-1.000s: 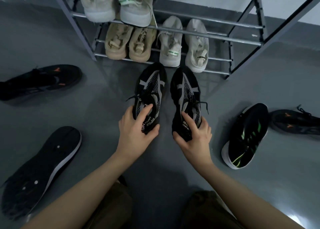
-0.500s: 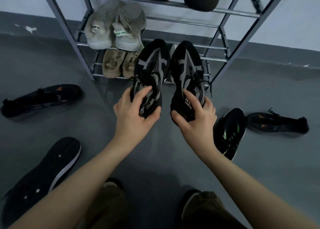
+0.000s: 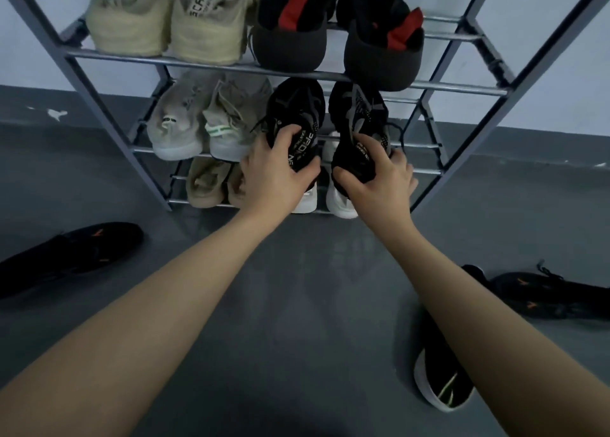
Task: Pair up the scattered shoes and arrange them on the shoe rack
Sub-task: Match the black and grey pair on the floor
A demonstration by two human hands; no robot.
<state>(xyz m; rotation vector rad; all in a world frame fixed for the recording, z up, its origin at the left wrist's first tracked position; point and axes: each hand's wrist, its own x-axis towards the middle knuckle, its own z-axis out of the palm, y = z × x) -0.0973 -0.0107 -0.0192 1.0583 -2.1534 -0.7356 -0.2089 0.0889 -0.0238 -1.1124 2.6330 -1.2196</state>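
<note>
Lifted off the floor a moment ago, the black shoes [image 3: 325, 119], heels gripped by the left hand [image 3: 274, 172] and right hand [image 3: 379, 175], are now slid onto the rack [image 3: 429, 88]'s middle shelf, so another pair is nearly stowed.

Dim, cool and even; faint sheen on the floor [image 3: 313, 271] below the shoe rack [image 3: 204, 65]. Slightly soft throughout, rack posts splayed by wide-angle distortion.

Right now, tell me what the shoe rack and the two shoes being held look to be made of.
Shoe rack: probably metal, going by thin grey tubes with a dull sheen. Left shoe and right shoe: apparently black knit or mesh fabric, matte, with grey overlays and printed lettering.
</note>
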